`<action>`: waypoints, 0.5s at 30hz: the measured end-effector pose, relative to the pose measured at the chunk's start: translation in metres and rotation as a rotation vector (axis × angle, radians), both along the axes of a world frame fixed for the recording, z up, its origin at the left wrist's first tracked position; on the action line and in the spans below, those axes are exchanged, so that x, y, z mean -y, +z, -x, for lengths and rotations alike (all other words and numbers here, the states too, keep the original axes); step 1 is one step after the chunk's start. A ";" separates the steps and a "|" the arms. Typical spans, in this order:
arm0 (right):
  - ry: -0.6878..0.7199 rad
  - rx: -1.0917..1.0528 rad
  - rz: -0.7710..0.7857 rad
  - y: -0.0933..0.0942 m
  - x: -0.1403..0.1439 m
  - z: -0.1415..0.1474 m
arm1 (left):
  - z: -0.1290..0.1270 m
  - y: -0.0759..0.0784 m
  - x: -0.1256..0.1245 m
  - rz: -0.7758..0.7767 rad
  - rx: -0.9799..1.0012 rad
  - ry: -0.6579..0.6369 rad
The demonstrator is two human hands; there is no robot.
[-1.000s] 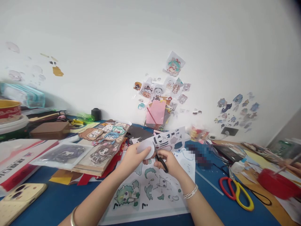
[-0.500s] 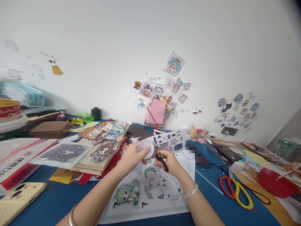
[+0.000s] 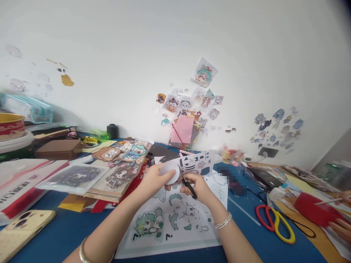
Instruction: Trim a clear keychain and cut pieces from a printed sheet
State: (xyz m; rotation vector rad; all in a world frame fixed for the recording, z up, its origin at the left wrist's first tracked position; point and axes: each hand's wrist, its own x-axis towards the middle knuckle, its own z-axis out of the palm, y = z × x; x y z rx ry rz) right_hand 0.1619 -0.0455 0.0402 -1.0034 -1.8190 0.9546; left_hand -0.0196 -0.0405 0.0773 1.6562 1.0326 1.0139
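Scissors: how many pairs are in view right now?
2: small black scissors in the right hand, and red-and-yellow scissors lying on the blue table to the right. Clutter may hide others.

Lighting was bright, even, diffuse; white wall (image 3: pixel 109 44) looked washed out. Shadows were soft, faint. Wide-angle distortion curved edges; top right corner vignetted dark. Left and right margins were blurred. Pixelated patch (image 3: pixel 233 179) sat mid-table.

Being held above the printed sheet (image 3: pixel 175 223): a white paper cutout (image 3: pixel 170 171) with a rounded edge, tilted up, joined to a strip printed with black and grey shapes. Biting into its right edge: small black-handled scissors (image 3: pixel 188 184), blades pointing up-left.
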 end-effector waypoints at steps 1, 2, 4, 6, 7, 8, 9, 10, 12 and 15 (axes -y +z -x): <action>0.000 0.004 -0.001 0.000 0.000 0.000 | 0.001 -0.001 0.000 -0.003 0.000 -0.005; -0.001 0.008 -0.002 0.000 0.000 0.000 | 0.001 -0.001 -0.001 -0.007 -0.001 -0.010; -0.006 0.014 -0.006 0.000 0.001 0.000 | 0.002 -0.001 -0.002 -0.023 -0.011 -0.027; -0.014 0.021 -0.007 0.000 0.001 0.000 | 0.004 -0.002 -0.003 -0.044 -0.036 -0.036; -0.014 0.026 -0.005 0.000 0.001 0.000 | 0.005 -0.002 -0.003 -0.048 -0.055 -0.033; -0.014 0.031 -0.003 0.000 0.000 0.000 | 0.005 -0.002 -0.004 -0.051 -0.074 -0.026; -0.014 0.035 -0.005 0.000 0.000 0.000 | 0.005 -0.002 -0.004 -0.052 -0.088 -0.021; -0.015 0.037 -0.009 0.001 0.000 0.000 | 0.006 -0.002 -0.004 -0.051 -0.095 -0.018; -0.017 0.036 -0.018 0.000 -0.001 0.000 | 0.005 -0.002 -0.004 -0.040 -0.078 -0.014; -0.017 0.028 -0.008 -0.002 -0.002 0.000 | 0.002 -0.002 -0.004 0.024 -0.001 -0.005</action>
